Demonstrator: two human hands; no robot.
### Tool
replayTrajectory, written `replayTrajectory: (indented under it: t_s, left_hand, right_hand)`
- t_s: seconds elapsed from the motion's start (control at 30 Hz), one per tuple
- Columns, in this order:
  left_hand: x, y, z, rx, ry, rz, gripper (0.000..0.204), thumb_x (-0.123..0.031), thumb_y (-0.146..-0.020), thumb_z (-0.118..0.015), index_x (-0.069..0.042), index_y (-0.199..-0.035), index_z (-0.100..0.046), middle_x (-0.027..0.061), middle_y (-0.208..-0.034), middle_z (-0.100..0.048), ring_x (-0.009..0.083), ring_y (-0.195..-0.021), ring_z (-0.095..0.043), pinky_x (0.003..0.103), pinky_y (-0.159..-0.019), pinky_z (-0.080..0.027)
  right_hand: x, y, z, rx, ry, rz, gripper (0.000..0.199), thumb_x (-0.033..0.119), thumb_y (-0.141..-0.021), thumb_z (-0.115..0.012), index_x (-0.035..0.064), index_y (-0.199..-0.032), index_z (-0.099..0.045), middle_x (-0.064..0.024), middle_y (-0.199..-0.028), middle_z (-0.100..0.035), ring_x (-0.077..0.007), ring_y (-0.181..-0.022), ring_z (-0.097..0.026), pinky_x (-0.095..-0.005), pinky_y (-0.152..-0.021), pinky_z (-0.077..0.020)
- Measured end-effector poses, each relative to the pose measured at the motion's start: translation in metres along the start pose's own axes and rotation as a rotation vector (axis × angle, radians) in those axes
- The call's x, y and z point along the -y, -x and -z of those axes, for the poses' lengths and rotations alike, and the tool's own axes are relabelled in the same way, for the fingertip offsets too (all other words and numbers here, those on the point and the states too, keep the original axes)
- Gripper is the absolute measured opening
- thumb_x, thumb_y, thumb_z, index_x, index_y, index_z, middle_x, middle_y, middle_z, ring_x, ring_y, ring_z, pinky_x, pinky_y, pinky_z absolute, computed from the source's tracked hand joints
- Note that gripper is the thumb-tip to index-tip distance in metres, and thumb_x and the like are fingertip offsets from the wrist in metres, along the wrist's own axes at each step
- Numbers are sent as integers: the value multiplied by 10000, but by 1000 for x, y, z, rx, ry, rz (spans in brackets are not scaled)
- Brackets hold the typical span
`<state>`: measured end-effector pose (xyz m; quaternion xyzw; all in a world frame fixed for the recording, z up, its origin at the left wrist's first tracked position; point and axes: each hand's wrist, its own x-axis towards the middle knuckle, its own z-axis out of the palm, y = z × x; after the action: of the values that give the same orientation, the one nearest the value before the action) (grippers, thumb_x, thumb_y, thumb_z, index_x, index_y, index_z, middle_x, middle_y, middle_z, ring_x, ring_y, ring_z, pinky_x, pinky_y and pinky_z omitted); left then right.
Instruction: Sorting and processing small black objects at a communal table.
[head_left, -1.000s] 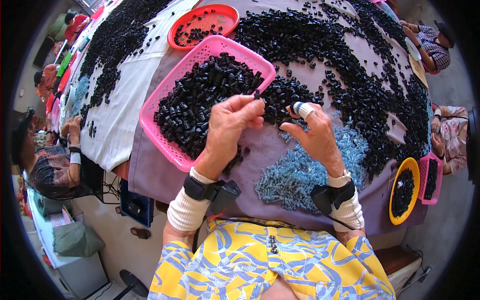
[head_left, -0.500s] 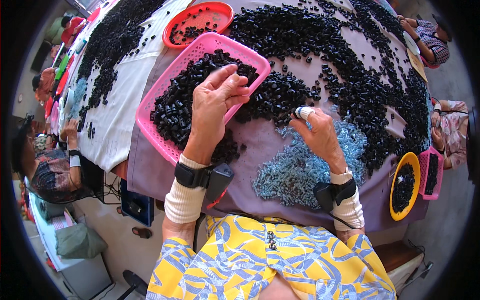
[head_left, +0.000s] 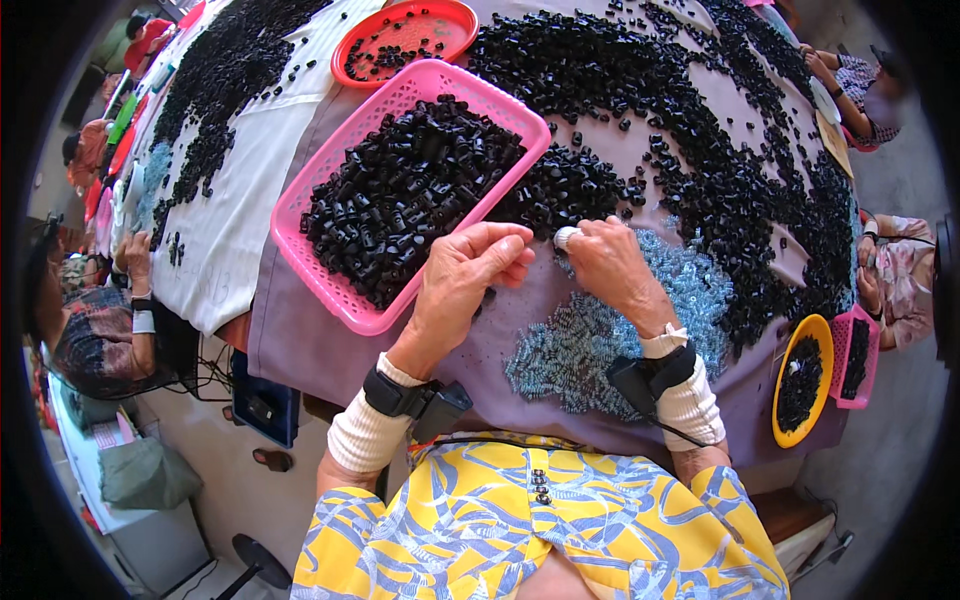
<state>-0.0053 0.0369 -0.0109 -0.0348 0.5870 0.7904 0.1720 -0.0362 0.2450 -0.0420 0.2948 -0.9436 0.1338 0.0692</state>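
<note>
My left hand (head_left: 462, 285) is beside the near right edge of a pink basket (head_left: 345, 313), its thumb and fingertips pressed together. Whatever may be in that pinch is too small to tell. Heaped in the basket are small black plastic parts (head_left: 400, 190). Just right of it, my right hand (head_left: 612, 268) has its fingers curled closed, one wrapped in white tape; their tips are hidden. Beneath this hand lies a pile of small pale-blue clear pieces (head_left: 565, 350). More loose black parts (head_left: 570, 185) spread beyond both hands. The hands are close but apart.
A red tray (head_left: 400, 28) with a few black parts stands at the back. To the right are a yellow tray (head_left: 783, 425) and a small pink basket (head_left: 866, 372). Other people sit along the left and right sides. A blue bin (head_left: 262, 400) is below the table's left edge.
My left hand has come from above the pink basket toward me and to the right, its fingers closing together. My right hand has shifted slightly left, toward it.
</note>
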Motion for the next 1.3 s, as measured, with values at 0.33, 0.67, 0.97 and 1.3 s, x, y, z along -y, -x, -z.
replayTrajectory:
  t_s: [0.33,0.67,0.97,1.3]
  left_hand:
    - [23,-2,3,30,30,60,253,-180,-915,-594,-2,-1092,-619,64,-921,-661,96,-762,-620,231,-689,-520]
    - [20,-8,-11,66,238,-44,324,-120,-915,-581,21,-1203,-537,85,-983,-641,147,-836,-641,273,-755,-540]
    - [26,-9,-3,48,219,3,207,-123,-914,-578,12,-1071,-596,87,-948,-654,141,-789,-643,279,-742,-543]
    - [25,-5,4,24,158,92,175,-114,-914,-572,-2,-1045,-601,84,-942,-661,118,-783,-640,263,-719,-540]
  right_hand:
    - [2,-10,-1,14,-30,-1,52,88,-742,-593,47,-718,-574,-127,-626,-597,-305,-632,-603,-402,-653,-421]
    - [24,-20,37,-175,-552,-51,155,164,-744,-672,28,-737,-599,-138,-618,-561,-320,-566,-538,-390,-527,-407]
    - [1,-10,21,-106,-456,-117,181,195,-737,-692,39,-719,-603,-129,-662,-583,-319,-628,-567,-406,-578,-425]
    - [11,3,-11,35,54,54,37,67,-741,-555,70,-731,-591,-87,-727,-581,-257,-729,-593,-393,-705,-400]
